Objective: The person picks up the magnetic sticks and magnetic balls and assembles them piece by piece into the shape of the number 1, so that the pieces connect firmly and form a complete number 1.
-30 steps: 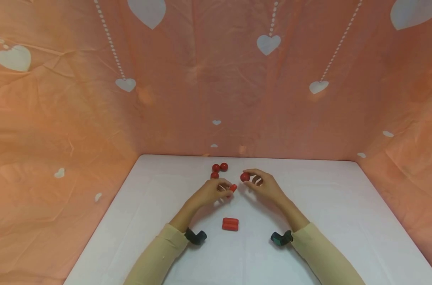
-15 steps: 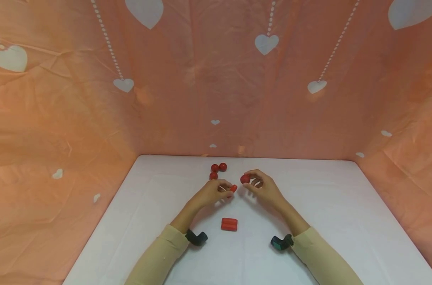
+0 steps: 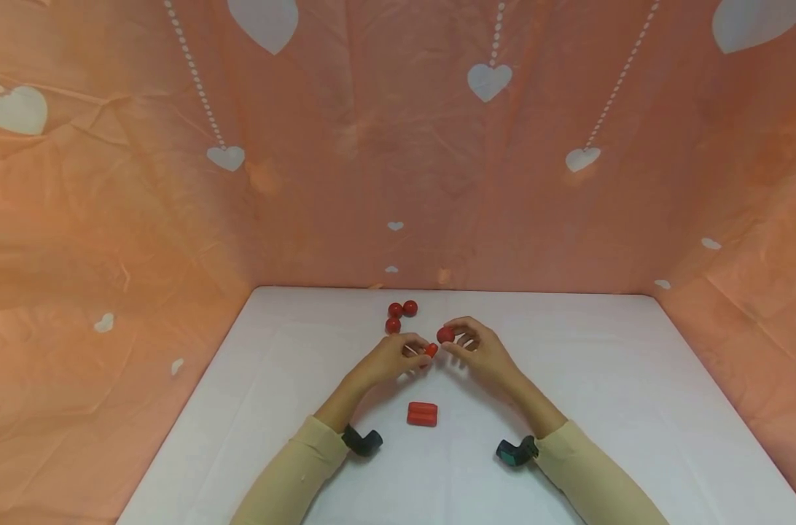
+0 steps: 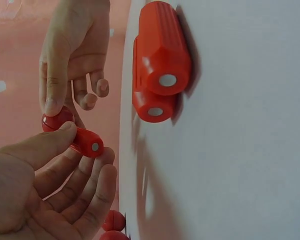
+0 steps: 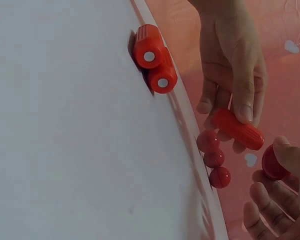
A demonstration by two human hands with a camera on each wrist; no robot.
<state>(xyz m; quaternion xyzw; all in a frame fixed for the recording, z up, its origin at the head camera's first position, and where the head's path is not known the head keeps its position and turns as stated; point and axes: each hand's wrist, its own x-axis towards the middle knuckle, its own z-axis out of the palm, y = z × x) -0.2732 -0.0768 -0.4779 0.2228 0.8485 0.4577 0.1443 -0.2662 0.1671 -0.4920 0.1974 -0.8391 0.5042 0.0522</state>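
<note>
My left hand (image 3: 393, 357) pinches a red ribbed rod (image 5: 240, 131) between thumb and fingers. A pale metal disc shows at the rod's end in the left wrist view. To its right, my right hand (image 3: 482, 354) holds a glossy red ball (image 5: 275, 164) by thumb and fingertips. In the right wrist view a narrow gap separates ball and rod. Both are held above the white table (image 3: 555, 350). Two more red rods (image 3: 422, 414) lie side by side, nearer the person, with pale round discs on their ends.
Beyond the left hand, three red balls (image 3: 395, 310) sit close together toward the table's back edge. An orange cloth with white hearts (image 3: 490, 82) hangs behind and at both sides. Each wrist wears a dark camera mount (image 3: 363, 441).
My right hand has moved the ball left and toward the person, closer to the rod's end. The left hand and its rod have hardly moved. The loose balls and rods stay put.
</note>
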